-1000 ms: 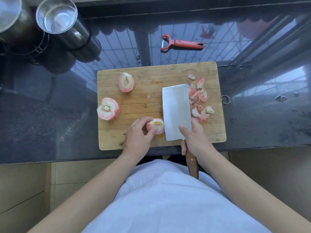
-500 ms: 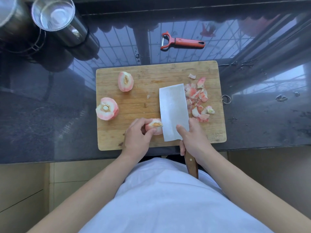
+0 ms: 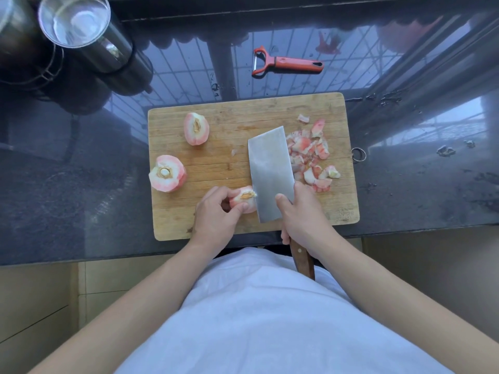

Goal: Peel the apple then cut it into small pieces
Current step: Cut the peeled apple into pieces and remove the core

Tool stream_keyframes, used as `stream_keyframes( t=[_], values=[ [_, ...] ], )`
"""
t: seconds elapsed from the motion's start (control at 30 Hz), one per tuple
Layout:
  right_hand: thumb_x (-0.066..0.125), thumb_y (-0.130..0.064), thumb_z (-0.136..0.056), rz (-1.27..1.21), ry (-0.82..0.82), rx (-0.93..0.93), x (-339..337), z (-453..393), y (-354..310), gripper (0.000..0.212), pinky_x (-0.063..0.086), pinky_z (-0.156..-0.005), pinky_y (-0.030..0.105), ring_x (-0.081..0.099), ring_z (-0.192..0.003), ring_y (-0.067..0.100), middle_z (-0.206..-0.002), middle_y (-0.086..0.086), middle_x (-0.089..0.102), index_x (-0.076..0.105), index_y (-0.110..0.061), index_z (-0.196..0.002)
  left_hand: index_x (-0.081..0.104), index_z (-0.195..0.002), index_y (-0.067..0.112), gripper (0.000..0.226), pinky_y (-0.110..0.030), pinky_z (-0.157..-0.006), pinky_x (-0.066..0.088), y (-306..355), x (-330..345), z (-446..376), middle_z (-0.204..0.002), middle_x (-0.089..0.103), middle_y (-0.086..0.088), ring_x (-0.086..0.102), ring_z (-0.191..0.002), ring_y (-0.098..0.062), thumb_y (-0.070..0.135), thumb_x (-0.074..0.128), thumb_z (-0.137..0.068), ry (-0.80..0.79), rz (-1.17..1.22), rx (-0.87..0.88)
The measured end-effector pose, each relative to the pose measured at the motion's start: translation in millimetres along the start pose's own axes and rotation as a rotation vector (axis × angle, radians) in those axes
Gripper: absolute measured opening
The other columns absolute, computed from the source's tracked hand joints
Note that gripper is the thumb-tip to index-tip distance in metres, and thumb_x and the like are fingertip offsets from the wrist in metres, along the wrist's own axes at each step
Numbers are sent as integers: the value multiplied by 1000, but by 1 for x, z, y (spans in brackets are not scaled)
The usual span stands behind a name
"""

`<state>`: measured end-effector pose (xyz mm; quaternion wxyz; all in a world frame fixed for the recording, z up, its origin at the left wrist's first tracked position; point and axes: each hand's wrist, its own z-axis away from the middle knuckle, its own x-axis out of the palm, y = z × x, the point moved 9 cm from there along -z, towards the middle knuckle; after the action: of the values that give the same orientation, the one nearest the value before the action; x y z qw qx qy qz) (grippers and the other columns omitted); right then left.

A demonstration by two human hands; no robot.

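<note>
1. Rectangular wooden cutting board (image 3: 216, 163), on a dark glossy stone counter (image 3: 405, 184); near edge partly covered by both hands.
2. Peeled pink-white apple wedge (image 3: 244, 202), near board edge; left hand (image 3: 216, 214) pinches it between thumb and curled fingers, hiding its left side.
3. Broad steel cleaver with wooden handle (image 3: 270, 174); blade touching the wedge's right side. Right hand (image 3: 305, 220) wraps the handle, thumb on the blade; handle mostly hidden.
4. Heap of small pink apple pieces (image 3: 313, 155), right of blade, partly hidden behind it.
5. Two larger peeled apple sections: (image 3: 196, 128) far, (image 3: 167, 173) at left edge.
6. Red-handled peeler (image 3: 286, 63), beyond board.
7. Steel cups (image 3: 78, 25), top left, cropped.
</note>
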<state>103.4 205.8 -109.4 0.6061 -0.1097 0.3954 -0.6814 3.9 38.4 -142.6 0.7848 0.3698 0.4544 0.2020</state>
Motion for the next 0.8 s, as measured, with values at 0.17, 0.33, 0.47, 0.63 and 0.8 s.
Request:
stream_keyframes(
  t=[0.17,0.33,0.47,0.63,0.8],
  values=[
    [40,-24,-101,63,20,-12,4,-8,-5,16,53,-42,40,60,-39,28,-87,13,65,46,-19,-115,72,-94,17,14,-28,-73,46,-2,2,0,-87,58,7,54,-79,-7,17,82,-85,-21,3,47],
    [41,-22,-103,36,-29,-1,1,-5,2,18,51,-40,37,55,-37,24,-92,15,67,46,-21,-121,74,-99,13,16,-28,-75,47,-1,4,4,-90,59,5,58,-82,-11,13,82,-85,-43,8,96],
    [42,-21,-102,26,-24,-13,2,-9,2,17,48,-39,31,55,-36,26,-88,25,68,47,-20,-119,73,-98,12,17,-21,-73,44,0,4,4,-89,58,8,56,-81,-7,15,83,-85,-38,20,119],
    [42,-23,-102,39,-18,-3,5,-12,2,16,49,-39,32,57,-37,27,-91,22,68,47,-17,-116,72,-95,12,16,-23,-71,43,1,3,5,-86,55,13,54,-79,-4,15,83,-84,-16,-1,152],
    [41,-21,-103,98,-26,-41,3,-11,-5,22,44,-37,28,57,-36,24,-83,12,67,44,-20,-124,72,-95,12,16,-33,-70,47,3,4,6,-86,56,6,55,-79,-11,12,83,-84,-8,-39,196]
  ],
)
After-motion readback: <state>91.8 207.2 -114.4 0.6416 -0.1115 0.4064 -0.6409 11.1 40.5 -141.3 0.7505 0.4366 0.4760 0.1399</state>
